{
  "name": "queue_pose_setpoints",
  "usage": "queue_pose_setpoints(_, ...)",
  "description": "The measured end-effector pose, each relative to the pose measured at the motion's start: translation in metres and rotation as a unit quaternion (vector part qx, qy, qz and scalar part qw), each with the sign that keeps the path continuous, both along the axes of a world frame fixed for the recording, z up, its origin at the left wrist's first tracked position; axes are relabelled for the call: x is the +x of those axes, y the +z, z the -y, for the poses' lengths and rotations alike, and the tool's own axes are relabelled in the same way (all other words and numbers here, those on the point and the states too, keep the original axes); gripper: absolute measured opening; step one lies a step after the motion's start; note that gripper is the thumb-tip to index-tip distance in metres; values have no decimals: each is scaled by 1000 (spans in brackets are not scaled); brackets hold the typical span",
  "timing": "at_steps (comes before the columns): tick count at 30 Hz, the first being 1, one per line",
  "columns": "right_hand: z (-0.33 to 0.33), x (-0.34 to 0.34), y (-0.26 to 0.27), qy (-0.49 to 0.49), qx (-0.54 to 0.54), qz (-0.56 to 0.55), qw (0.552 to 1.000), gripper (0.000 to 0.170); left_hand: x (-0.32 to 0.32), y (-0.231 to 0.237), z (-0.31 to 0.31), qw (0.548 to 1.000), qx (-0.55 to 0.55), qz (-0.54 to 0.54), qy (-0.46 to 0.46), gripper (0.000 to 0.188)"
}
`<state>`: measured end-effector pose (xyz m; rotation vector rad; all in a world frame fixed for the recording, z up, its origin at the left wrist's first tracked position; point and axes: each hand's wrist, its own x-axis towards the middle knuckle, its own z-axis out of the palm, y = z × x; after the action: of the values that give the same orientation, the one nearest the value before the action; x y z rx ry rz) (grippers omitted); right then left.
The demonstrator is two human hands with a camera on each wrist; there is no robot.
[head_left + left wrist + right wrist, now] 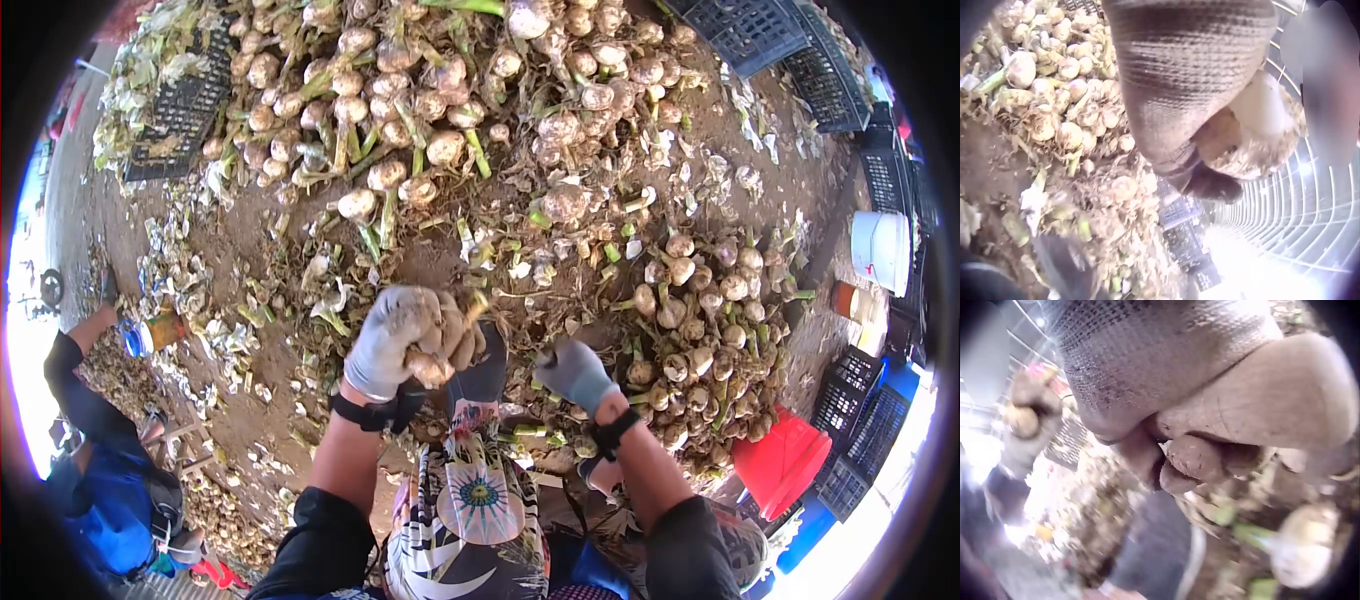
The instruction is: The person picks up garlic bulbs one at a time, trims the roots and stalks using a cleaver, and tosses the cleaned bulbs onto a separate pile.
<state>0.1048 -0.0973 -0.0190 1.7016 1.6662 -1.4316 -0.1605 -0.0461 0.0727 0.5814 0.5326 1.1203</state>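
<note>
My gloved left hand grips a garlic bulb above the ground between my legs. Close up in the left wrist view, the bulb shows a smooth white patch and a rough, soil-stained side; the glove's fingers cover the rest. A short piece of stalk sticks out past these fingers. To the right and a little lower, my gloved right hand is curled into a fist. Its bent fingertips lie under the thumb, and nothing shows between them.
Loose garlic with stalks is heaped ahead. A second pile of bulbs lies at my right, beside a red bucket. Black crates and a white bucket stand further right. Another person sits at left near a jar.
</note>
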Motion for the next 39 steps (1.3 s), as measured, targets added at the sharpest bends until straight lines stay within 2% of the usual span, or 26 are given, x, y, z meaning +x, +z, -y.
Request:
queue_pose_setpoints(1,12,3,0,4,-8,-1,1000,31,-3,-10,-6,996,-17,-81,-29,38)
queue_pose_setpoints(2,23,5,1,-97,-60,-17,993,27,-1,-10,-18,985,-32,-159,-68,33)
queue_pose_setpoints(3,30,5,2,-197,-105,-34,974,25,25,-8,-21,964,46,-234,-114,26)
queue_pose_setpoints(5,55,-5,-42,-210,-48,-90,972,29,103,30,-39,916,208,-300,-166,38)
queue_pose_setpoints(6,70,-16,-77,-381,41,-195,903,29,129,40,-43,895,288,-289,-181,50)
queue_pose_setpoints(7,83,-25,-107,-535,131,-288,784,29,142,35,-50,860,312,-388,-113,50)
queue_pose_setpoints(8,84,-26,-119,-659,219,-366,619,29,151,28,-65,810,334,-480,-42,50)
queue_pose_setpoints(9,21,9,5,-417,27,-172,892,26,148,34,-86,796,207,-559,-105,52)
queue_pose_setpoints(10,13,20,5,-448,41,-142,882,22,150,1,-101,712,218,-666,-48,51)
queue_pose_setpoints(11,1,26,17,-496,72,-154,851,19,147,-17,-116,633,162,-749,-107,53)
queue_pose_setpoints(13,-20,36,35,-597,51,-213,772,19,140,-70,-130,562,102,-799,-189,58)
queue_pose_setpoints(16,-53,46,47,-601,153,-188,761,18,126,-92,-113,631,150,-748,-139,47)
queue_pose_setpoints(19,-77,58,46,-591,80,-217,773,18,114,-75,-72,727,268,-622,-112,40)
queue_pose_setpoints(20,-80,54,44,-591,78,-219,773,18,113,-61,-61,759,264,-580,-131,48)
queue_pose_setpoints(22,-83,38,41,-604,-2,-332,724,23,113,-50,-39,802,207,-556,-67,66)
queue_pose_setpoints(23,-80,22,36,-610,55,-396,684,26,112,-53,-30,801,205,-558,-65,66)
queue_pose_setpoints(25,-72,6,37,-602,58,-422,676,29,106,-64,-12,916,-35,-398,-29,69)
queue_pose_setpoints(26,-70,-9,42,-615,59,-430,659,30,102,-54,-9,936,-84,-337,-59,65)
queue_pose_setpoints(28,-62,-31,61,-590,94,-404,693,33,99,-40,-2,958,-168,-233,-13,64)
queue_pose_setpoints(32,-65,-10,82,-363,185,-262,875,40,71,-31,-2,968,-169,-185,-17,67)
queue_pose_setpoints(33,-64,-7,88,-302,244,-209,898,32,65,-30,-3,966,-154,-205,-34,67)
queue_pose_setpoints(34,-64,-7,94,-302,243,-208,898,32,61,-30,-3,963,-139,-224,-53,67)
queue_pose_setpoints(35,-66,-6,100,-141,324,-125,927,26,57,-31,1,966,-71,-246,-34,71)
queue_pose_setpoints(36,-65,-5,103,25,390,-37,920,20,53,-42,11,967,-71,-244,-35,71)
queue_pose_setpoints(38,-64,-8,105,57,447,-31,892,15,43,-79,34,989,-44,-134,35,80)
queue_pose_setpoints(39,-67,-9,113,69,437,-51,895,18,32,-89,39,990,-49,-130,-1,92)
